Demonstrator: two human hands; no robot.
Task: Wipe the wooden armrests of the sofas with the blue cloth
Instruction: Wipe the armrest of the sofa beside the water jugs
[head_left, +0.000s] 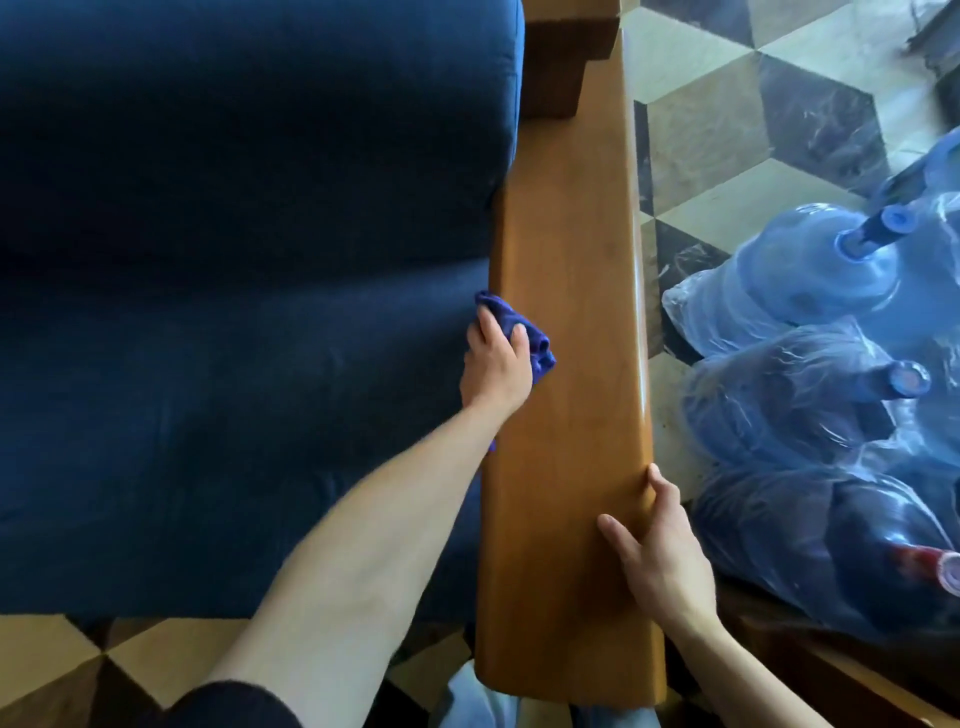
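Armrest (566, 364) spans dark sofa (234, 312) and checkered floor (727, 119).

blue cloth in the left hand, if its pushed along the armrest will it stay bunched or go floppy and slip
The blue cloth looks soft and floppy: it is crumpled under the left hand, so it would probably sag if lifted. The wooden armrest shines, so the cloth would likely glide easily and may shift unless it is gripped.

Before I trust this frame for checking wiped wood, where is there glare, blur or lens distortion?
Head view: a bright glare streak runs along the wooden armrest's outer edge; the water bottles and far floor tiles look smeared and soft; wide-angle bending curves the armrest; the left hand gripping the blue cloth is fairly sharp.
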